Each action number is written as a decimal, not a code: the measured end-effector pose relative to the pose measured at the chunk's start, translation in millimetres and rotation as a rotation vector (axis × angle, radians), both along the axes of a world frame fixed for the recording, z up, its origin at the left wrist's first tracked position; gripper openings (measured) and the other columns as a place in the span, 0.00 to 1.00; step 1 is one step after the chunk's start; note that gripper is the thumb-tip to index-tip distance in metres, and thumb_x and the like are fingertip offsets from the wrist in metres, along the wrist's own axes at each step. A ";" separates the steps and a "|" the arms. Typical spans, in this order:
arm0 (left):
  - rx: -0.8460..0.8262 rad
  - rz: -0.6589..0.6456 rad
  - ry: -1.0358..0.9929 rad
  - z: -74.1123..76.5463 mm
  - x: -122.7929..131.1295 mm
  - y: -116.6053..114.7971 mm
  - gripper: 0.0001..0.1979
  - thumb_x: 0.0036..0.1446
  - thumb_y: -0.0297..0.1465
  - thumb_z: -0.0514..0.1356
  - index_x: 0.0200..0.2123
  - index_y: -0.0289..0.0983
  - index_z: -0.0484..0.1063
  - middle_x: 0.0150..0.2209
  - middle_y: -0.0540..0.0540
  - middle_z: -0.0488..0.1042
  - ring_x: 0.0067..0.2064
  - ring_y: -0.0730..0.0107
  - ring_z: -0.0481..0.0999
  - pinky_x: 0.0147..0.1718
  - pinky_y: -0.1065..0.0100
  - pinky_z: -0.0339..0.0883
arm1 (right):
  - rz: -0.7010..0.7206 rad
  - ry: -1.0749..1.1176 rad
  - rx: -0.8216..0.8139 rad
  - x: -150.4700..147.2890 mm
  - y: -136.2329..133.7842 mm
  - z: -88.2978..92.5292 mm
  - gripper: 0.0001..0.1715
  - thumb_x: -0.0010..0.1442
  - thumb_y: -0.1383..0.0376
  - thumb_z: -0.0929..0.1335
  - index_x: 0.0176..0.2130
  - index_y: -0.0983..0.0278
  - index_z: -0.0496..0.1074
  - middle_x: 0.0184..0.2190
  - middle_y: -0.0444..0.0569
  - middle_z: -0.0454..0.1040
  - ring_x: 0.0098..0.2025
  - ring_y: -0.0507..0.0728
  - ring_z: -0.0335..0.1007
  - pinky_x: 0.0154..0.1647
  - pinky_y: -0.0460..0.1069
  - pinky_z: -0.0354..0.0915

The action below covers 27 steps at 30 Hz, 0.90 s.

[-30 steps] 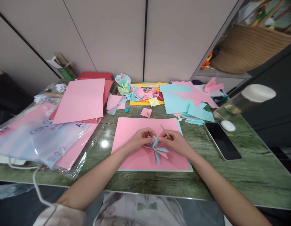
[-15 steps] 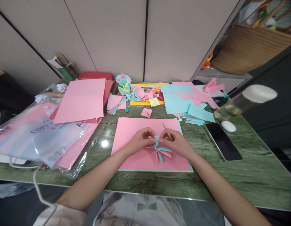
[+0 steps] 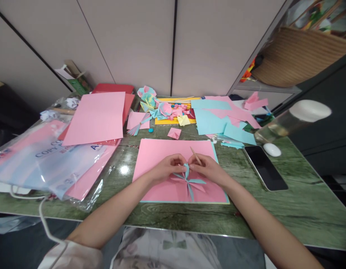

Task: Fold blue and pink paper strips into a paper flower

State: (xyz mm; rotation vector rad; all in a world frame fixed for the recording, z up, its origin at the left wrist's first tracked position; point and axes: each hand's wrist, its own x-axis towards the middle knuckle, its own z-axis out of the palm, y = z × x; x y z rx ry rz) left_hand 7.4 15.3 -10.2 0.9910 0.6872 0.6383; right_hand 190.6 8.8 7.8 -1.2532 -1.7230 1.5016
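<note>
A blue-and-pink paper flower (image 3: 187, 180) with narrow spread petals is held low over a stack of pink paper (image 3: 156, 149). My left hand (image 3: 170, 166) pinches one of its blue petals from the left. On the other side, my right hand (image 3: 204, 166) has its fingertips at the same petal, and a thin pointed wooden stick (image 3: 195, 155) is gripped in it, tip up and to the left. The stick's lower end is hidden by the fingers. Just behind the stack lies a small folded pink square (image 3: 174, 133).
Paper flowers (image 3: 147, 99) and a yellow sheet (image 3: 161, 121) with small beads stand at the back. Blue paper pieces (image 3: 209, 121) lie right of them. A phone (image 3: 265, 168) and a bottle (image 3: 290, 119) are at right; a plastic paper bag (image 3: 49, 160) is at left.
The paper flower has tilted and dropped slightly, its petals now more spread. The stick in my right hand has shifted a little left. My left hand has barely moved.
</note>
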 end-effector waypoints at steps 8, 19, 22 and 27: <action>-0.023 0.016 0.006 1.9 -0.6 0.4 0.12 0.41 0.33 0.64 0.29 0.34 0.66 0.26 0.51 0.66 0.27 0.78 0.66 0.27 0.73 0.57 | -0.171 -0.109 0.173 -3.7 -7.0 5.9 0.08 0.51 0.61 0.64 0.30 0.64 0.65 0.25 0.43 0.65 0.22 0.48 0.53 0.22 0.44 0.51; 0.086 0.092 0.039 -0.7 1.1 1.0 0.11 0.42 0.32 0.63 0.29 0.33 0.66 0.28 0.50 0.67 0.29 0.77 0.66 0.29 0.73 0.59 | -0.126 -0.203 0.185 -6.6 -11.0 8.8 0.07 0.48 0.63 0.66 0.29 0.64 0.68 0.16 0.38 0.57 0.18 0.46 0.43 0.18 0.44 0.41; 0.149 0.117 0.088 -0.9 1.2 0.4 0.11 0.43 0.32 0.63 0.30 0.33 0.66 0.28 0.50 0.67 0.29 0.77 0.66 0.29 0.73 0.59 | -0.144 -0.207 0.176 -6.9 -11.3 7.6 0.08 0.47 0.62 0.66 0.29 0.64 0.68 0.17 0.38 0.59 0.17 0.46 0.43 0.17 0.43 0.41; 0.184 0.115 0.115 -1.3 1.0 0.1 0.12 0.42 0.34 0.62 0.30 0.34 0.66 0.28 0.49 0.68 0.29 0.76 0.67 0.30 0.72 0.60 | -0.150 -0.196 0.180 -6.7 -11.7 6.9 0.09 0.48 0.61 0.66 0.30 0.63 0.67 0.17 0.39 0.59 0.17 0.46 0.43 0.17 0.43 0.41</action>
